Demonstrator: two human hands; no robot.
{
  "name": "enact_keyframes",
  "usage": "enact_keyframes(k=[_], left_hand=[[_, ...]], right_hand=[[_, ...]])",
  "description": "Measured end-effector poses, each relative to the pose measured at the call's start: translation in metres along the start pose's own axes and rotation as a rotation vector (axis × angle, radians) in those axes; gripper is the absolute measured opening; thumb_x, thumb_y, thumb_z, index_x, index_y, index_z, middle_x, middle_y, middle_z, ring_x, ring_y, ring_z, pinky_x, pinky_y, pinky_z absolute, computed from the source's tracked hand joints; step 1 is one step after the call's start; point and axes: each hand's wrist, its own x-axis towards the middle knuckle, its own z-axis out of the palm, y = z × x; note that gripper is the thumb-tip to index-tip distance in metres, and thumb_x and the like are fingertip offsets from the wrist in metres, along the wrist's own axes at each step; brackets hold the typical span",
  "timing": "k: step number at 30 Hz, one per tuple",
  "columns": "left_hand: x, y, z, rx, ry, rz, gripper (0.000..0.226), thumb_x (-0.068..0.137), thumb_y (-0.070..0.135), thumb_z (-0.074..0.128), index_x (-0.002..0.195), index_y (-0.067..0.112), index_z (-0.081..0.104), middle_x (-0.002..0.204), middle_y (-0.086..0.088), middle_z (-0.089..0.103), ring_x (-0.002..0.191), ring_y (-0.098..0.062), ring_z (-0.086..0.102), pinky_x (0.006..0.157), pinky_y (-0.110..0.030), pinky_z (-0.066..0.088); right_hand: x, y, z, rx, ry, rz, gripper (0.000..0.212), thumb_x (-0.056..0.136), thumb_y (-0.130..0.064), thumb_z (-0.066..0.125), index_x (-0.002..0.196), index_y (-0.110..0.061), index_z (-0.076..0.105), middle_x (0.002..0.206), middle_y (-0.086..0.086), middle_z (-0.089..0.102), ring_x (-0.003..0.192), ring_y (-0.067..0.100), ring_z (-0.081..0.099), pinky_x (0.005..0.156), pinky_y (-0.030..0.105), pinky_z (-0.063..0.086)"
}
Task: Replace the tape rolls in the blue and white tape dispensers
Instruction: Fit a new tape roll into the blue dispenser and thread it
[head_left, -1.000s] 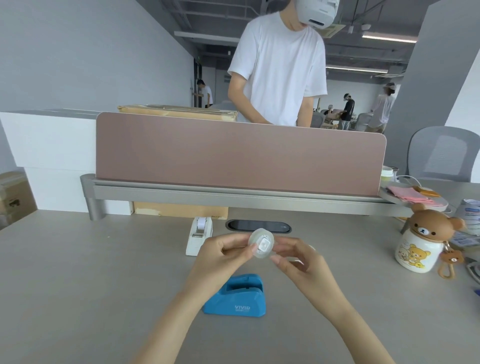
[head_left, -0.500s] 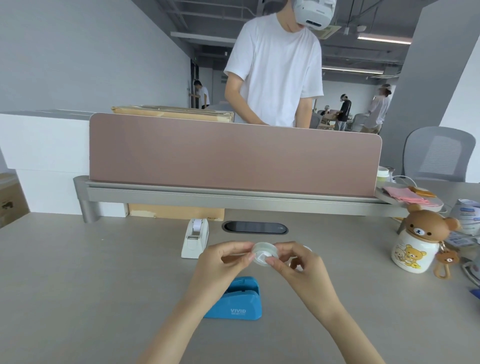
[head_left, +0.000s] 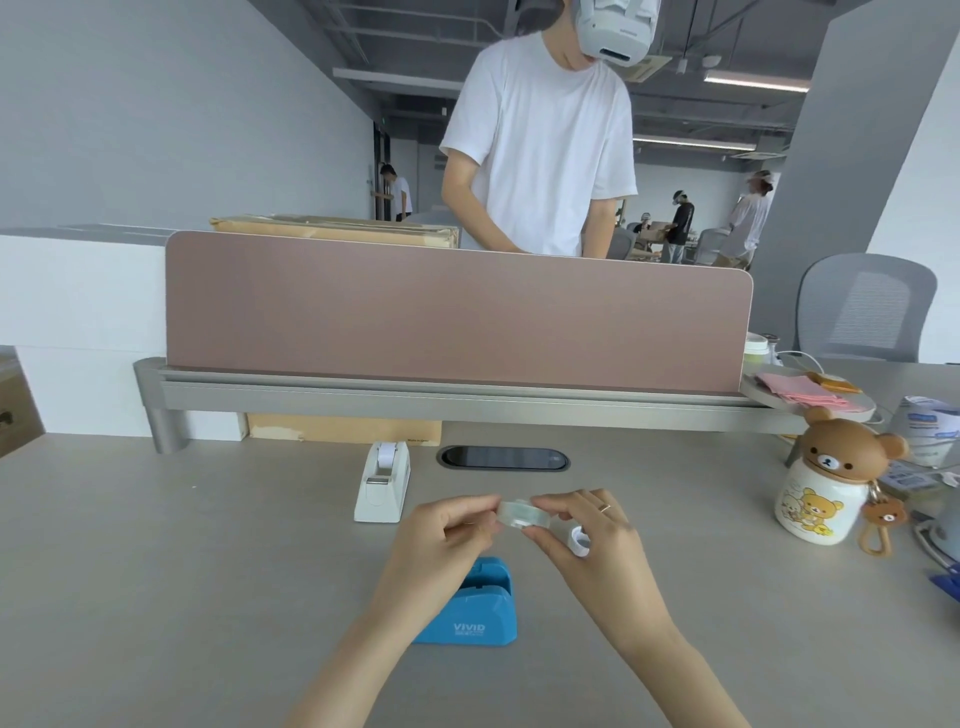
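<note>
A clear tape roll (head_left: 521, 513) is held above the desk between my left hand (head_left: 447, 535) and my right hand (head_left: 587, 540); the fingertips of both pinch its edges. It lies nearly flat, edge toward me. Below my left hand stands the blue tape dispenser (head_left: 475, 608), its cradle holding no roll. The white tape dispenser (head_left: 383, 483) stands farther back to the left with a white roll in it. A small white core (head_left: 579, 539) lies on the desk by my right hand.
A bear-shaped jar (head_left: 826, 483) with a keyring stands at the right, with packets and pink cloths behind it. A pink divider screen (head_left: 457, 317) on a metal rail closes the far side; a person in a white shirt stands behind it. A cable slot (head_left: 503, 459) sits mid-desk.
The tape roll has been tilted from facing me to lying nearly flat, and both hands have lowered slightly toward the desk. The small white core now shows beside my right hand.
</note>
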Motion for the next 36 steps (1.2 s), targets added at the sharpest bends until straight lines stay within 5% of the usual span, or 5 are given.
enact_keyframes(k=[5,11,18,27,36], left_hand=[[0.000,-0.003,0.001,0.042,0.008,-0.028,0.023,0.092,0.016,0.058,0.106,0.030,0.070,0.094,0.014,0.075,0.087,0.001,0.071,0.082,-0.016,0.054],[0.000,-0.002,0.001,0.070,0.051,-0.012,0.023,0.087,0.017,0.065,0.100,0.035,0.069,0.095,0.017,0.073,0.089,0.003,0.069,0.084,-0.014,0.053],[0.003,-0.005,-0.004,0.003,0.136,-0.121,0.020,0.079,0.015,0.074,0.094,0.027,0.070,0.080,0.005,0.077,0.078,-0.005,0.073,0.081,-0.028,0.059],[0.004,0.002,-0.009,-0.254,0.121,-0.286,0.013,0.078,0.004,0.073,0.090,0.010,0.072,0.083,-0.009,0.077,0.076,-0.019,0.076,0.074,-0.026,0.061],[0.010,0.001,-0.028,-0.218,0.165,-0.259,0.011,0.080,0.002,0.071,0.090,0.008,0.072,0.085,-0.011,0.076,0.075,-0.016,0.075,0.065,-0.017,0.059]], right_hand=[[-0.002,0.001,0.003,-0.133,0.043,-0.106,0.024,0.072,-0.025,0.080,0.095,-0.022,0.073,0.084,-0.019,0.063,0.089,0.003,0.048,0.064,0.009,0.041],[-0.003,0.004,0.005,-0.074,0.035,-0.079,0.024,0.075,-0.028,0.078,0.098,-0.022,0.073,0.087,-0.020,0.061,0.091,-0.015,0.038,0.075,0.000,0.037],[-0.003,-0.001,0.007,-0.080,0.034,-0.186,0.026,0.073,-0.025,0.080,0.097,-0.023,0.071,0.090,-0.013,0.068,0.089,0.002,0.050,0.080,0.005,0.037],[-0.004,-0.015,0.006,0.310,-0.173,0.276,0.029,0.080,-0.031,0.074,0.104,-0.039,0.060,0.101,-0.017,0.067,0.096,0.005,0.060,0.078,0.010,0.045],[-0.002,-0.018,-0.001,0.309,-0.223,0.254,0.020,0.082,-0.031,0.071,0.085,-0.048,0.061,0.099,-0.016,0.067,0.096,0.002,0.060,0.080,0.009,0.043]])
